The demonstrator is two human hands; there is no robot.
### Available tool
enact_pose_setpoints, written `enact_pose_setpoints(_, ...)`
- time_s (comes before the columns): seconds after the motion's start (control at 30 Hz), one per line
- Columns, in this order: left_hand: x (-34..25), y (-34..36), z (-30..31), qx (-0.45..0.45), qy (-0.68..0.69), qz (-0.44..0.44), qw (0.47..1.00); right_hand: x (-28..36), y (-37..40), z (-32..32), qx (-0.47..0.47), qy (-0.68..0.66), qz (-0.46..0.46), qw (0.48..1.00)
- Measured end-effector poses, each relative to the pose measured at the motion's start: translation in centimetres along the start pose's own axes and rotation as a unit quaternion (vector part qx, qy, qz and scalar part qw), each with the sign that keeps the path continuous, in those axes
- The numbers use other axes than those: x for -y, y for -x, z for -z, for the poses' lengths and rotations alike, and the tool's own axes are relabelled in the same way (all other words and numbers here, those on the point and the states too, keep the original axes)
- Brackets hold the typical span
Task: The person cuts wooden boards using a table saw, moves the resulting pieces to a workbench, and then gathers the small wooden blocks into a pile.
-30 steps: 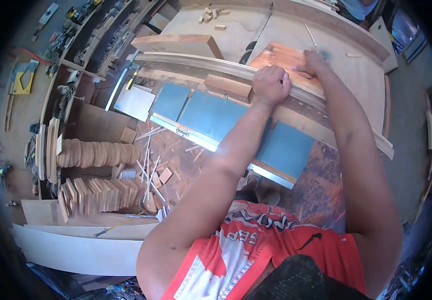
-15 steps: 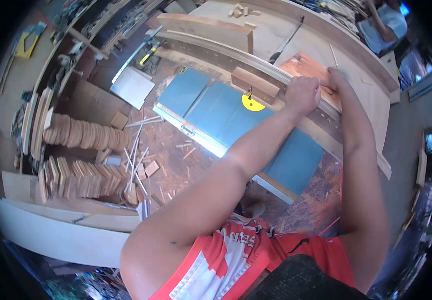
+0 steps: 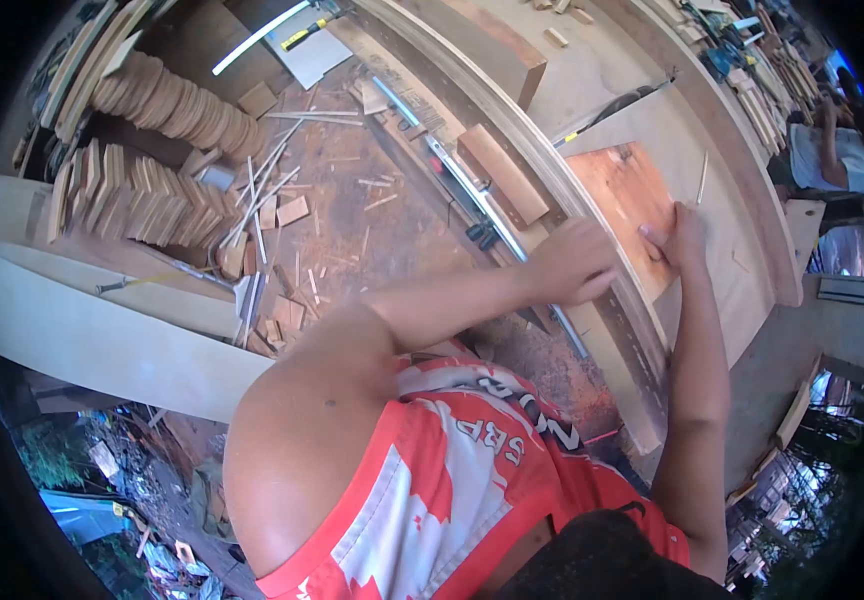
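My right hand [image 3: 680, 242] grips the near right edge of a flat reddish-brown wooden board [image 3: 620, 200], its thumb lying on the board's face. The board rests on a pale plywood surface [image 3: 752, 255] behind a long wooden rail [image 3: 497, 95]. My left hand [image 3: 574, 262], slightly blurred, is over the near side of the rail with its fingers curled; what they hold, if anything, is hidden. Close by, a wood block [image 3: 502, 175] is beside the rail. A narrow blue-and-white metal edge [image 3: 472, 190] runs along its near side, partly behind my left forearm.
Stacked wooden pieces [image 3: 177, 105] and slanted blocks [image 3: 142, 195] lie at the left. Thin strips [image 3: 272, 185] and offcuts litter the brown floor. A curved pale panel [image 3: 102, 320] is at lower left. Another person [image 3: 832, 150] is at far right.
The view has turned and shifted. The broad blue tabletop now shows only as a narrow edge, and its yellow disc is out of sight. My left hand has moved away from my right, which stays at the board.
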State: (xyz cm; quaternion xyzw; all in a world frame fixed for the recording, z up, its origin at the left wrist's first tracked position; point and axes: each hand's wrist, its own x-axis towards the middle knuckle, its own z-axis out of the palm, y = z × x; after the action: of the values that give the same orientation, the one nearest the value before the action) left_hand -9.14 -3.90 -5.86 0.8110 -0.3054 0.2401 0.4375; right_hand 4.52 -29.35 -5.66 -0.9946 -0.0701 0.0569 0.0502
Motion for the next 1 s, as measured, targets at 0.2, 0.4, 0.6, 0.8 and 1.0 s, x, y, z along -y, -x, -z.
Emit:
enact_pose_setpoints(0.2,8.9,18.6,4.1,-0.077,0.146,0.463,0.871,-0.8,-0.2,-0.9,-0.019,-0.049,0.007,0.999)
enact_pose_setpoints(0.4,37.0,21.7,-3.2,-0.398,0.315,0.573,0.643,-1.0,0.7,-1.5,-0.020,-0.105,-0.033,0.994)
enact_pose_setpoints(0.6,32.2,18.6,2.7,-0.290,0.344,0.648,0.615,1.2,0.9,0.8,-0.024,-0.140,-0.087,0.986)
enact_pose_setpoints(0.8,36.3,17.6,14.6,-0.382,0.065,0.494,0.779,0.3,-1.9,2.0,0.086,-0.199,-0.144,0.966)
enact_pose_setpoints(1.0,27.8,-2.5,26.0,-0.414,-0.067,0.164,0.893,-0.7,-4.3,0.6,0.084,-0.133,-0.174,0.972)
